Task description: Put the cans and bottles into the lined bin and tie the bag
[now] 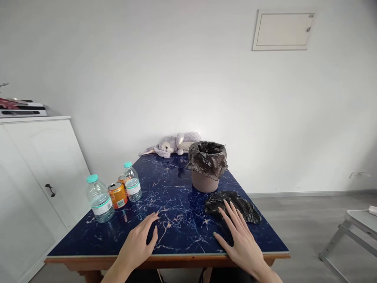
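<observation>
My left hand (138,239) rests at the near edge of the blue marbled table (171,232), fingers apart and holding nothing. My right hand (240,239) is spread out flat, its fingertips over the near side of a crumpled black plastic bag (247,210); whether they press on it I cannot tell. Behind that bag stands a small brown trash bin (204,182), upright, with a black bin liner (210,163) folded over its rim. The inside of the bin is dark.
At the table's left edge stand two water bottles with teal caps, the nearer bottle (101,202) and the farther bottle (134,186). Orange cans (118,195) are between them. A plush rabbit (173,144) lies against the wall. A white cabinet (38,165) is left, a folding stool (353,232) right.
</observation>
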Available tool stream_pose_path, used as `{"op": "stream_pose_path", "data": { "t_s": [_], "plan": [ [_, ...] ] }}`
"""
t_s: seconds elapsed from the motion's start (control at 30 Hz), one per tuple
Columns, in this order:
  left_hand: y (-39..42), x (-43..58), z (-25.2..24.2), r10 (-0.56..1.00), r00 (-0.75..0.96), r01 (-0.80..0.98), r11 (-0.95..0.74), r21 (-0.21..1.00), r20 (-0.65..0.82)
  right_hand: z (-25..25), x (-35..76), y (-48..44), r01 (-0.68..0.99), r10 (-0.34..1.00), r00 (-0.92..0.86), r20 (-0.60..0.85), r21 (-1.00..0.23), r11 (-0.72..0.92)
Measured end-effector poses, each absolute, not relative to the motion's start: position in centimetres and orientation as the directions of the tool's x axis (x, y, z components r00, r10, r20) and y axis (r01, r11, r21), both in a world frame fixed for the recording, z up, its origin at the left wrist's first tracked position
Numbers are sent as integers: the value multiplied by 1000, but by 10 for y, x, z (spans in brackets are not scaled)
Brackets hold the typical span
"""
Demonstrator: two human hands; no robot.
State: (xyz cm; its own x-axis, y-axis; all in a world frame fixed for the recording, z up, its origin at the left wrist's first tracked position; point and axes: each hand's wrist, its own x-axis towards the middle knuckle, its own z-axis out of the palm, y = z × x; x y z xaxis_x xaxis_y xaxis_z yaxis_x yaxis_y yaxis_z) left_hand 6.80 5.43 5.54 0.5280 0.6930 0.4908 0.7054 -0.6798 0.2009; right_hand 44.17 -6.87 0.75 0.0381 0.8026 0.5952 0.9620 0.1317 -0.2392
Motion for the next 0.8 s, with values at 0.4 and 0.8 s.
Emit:
{"op": "stream_pose_path", "data": {
  "t_s": [0.4,0.8],
  "plan": [
    [45,66,50,674,472,733,-659,172,569,190,444,44,958,754,172,633,-287,22],
    [31,67,58,734,476,779,-608,157,484,220,425,68,961,852,111,512,-273,39]
  ]
}}
